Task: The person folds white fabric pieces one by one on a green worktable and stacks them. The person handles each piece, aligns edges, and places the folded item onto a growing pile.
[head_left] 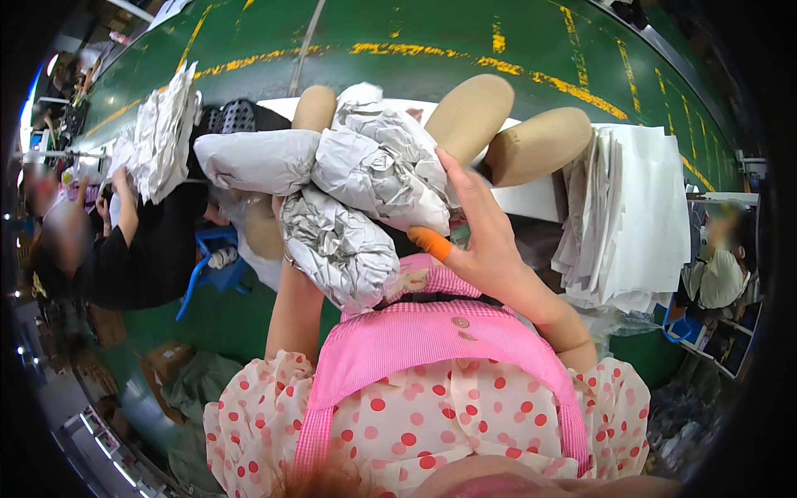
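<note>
Three rounded bundles wrapped in crumpled white paper are in front of me: a long bundle (257,162) on the left, a larger bundle (378,162) in the middle and a nearer bundle (339,249) below it. My right hand (477,212), with an orange finger cover (431,243) on the thumb, grips the right end of the middle bundle between thumb and fingers. The left forearm reaches up beneath the nearer bundle; that paper hides my left hand, so its fingers do not show. Beyond the bundles lie beige round-toed shoes (473,108), perhaps slippers.
A thick stack of white paper sheets (623,216) stands at the right, more sheets (166,133) at the left. A person in dark clothes (141,249) sits close on the left beside a blue stool (212,270). Another person (718,266) is far right.
</note>
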Available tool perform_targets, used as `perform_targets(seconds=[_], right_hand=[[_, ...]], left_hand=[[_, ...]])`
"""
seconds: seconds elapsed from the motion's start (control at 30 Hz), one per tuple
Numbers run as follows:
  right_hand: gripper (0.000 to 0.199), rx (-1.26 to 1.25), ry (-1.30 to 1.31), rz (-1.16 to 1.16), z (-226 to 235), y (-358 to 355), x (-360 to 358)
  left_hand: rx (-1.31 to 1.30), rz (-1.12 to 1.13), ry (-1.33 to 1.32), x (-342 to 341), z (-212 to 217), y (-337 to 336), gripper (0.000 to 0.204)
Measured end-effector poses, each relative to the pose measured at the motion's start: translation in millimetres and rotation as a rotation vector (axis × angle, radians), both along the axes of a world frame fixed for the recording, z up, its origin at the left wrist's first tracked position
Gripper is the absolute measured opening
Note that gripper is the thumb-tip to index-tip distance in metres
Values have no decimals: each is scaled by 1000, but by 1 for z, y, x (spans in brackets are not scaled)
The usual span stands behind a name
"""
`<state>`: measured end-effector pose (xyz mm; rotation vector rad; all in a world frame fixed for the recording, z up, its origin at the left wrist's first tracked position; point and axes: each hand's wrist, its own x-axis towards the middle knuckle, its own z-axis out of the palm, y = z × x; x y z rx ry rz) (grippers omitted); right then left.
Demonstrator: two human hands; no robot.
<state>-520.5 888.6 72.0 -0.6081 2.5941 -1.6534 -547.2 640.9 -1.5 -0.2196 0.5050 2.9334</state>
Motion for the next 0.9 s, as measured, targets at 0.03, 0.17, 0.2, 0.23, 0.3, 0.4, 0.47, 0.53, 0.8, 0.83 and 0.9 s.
perform_targets(seconds=[0.03,0.17,0.2,0.23,0.3,0.4,0.47,0.53,0.8,0.83,0.9], right_hand=[[77,-19,-11,-5,8,9,-8],[75,26,96,-40,29,39,-48],[74,56,105,-54,32,46,-61],[74,87,108,-70,33,54,-74],[76,106,171,-113,32,66,-102],[72,232,179,-146,27,84,-148],[71,248,54,-174,24,94,-181],[70,272,-37,-211,11,103,-218],[49,445,-79,-315,-44,128,-279],[45,443,-97,-318,-46,133,-276],[39,488,-75,-343,-48,144,-262]], left_hand=[[6,-14,25,-17,4,9,61],[88,-172,156,-67,45,44,57],[122,-245,217,-81,58,56,56],[158,-320,269,-94,66,66,54],[-24,-191,114,-129,77,84,52],[-93,-243,52,-190,64,99,54],[-139,-306,60,-230,56,110,53],[-188,-302,21,-268,44,128,51],[-74,-395,-93,-388,-105,159,56],[-85,-400,-129,-392,-123,163,56],[-225,-340,-250,-391,-138,180,55]])
